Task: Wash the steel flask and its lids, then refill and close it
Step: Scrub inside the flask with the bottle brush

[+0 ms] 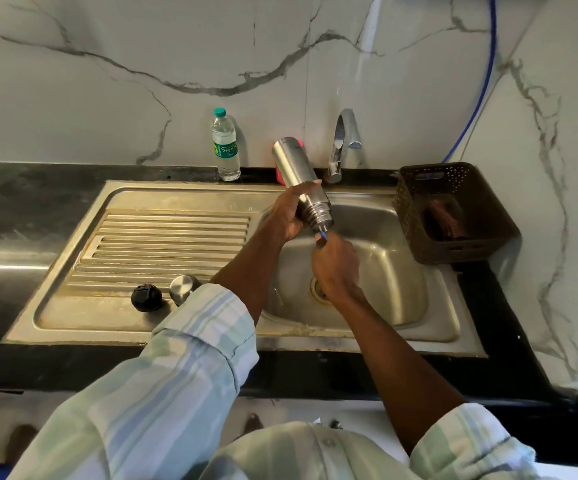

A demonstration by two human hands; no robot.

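Head view: steel flask [299, 183] gripped in left hand [286, 216], axis tilted, mouth down toward right hand [336, 263], fingers pinching blue brush handle [323, 234] just below mouth.

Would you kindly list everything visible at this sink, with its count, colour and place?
steel flask: one, silver, tilted mouth-down over the basin, held by the left hand
brush handle: one, blue, entering the flask mouth
black lid: one, black, on the drainboard front
steel lid: one, silver, beside the black lid
water bottle: one, clear with green cap, upright behind the sink
sink: one, steel, set in the black counter
tap: one, chrome, behind the basin
basket: one, brown, right of the basin
pink object: one, behind the flask, mostly hidden
left hand: grips the flask
right hand: grips the brush handle
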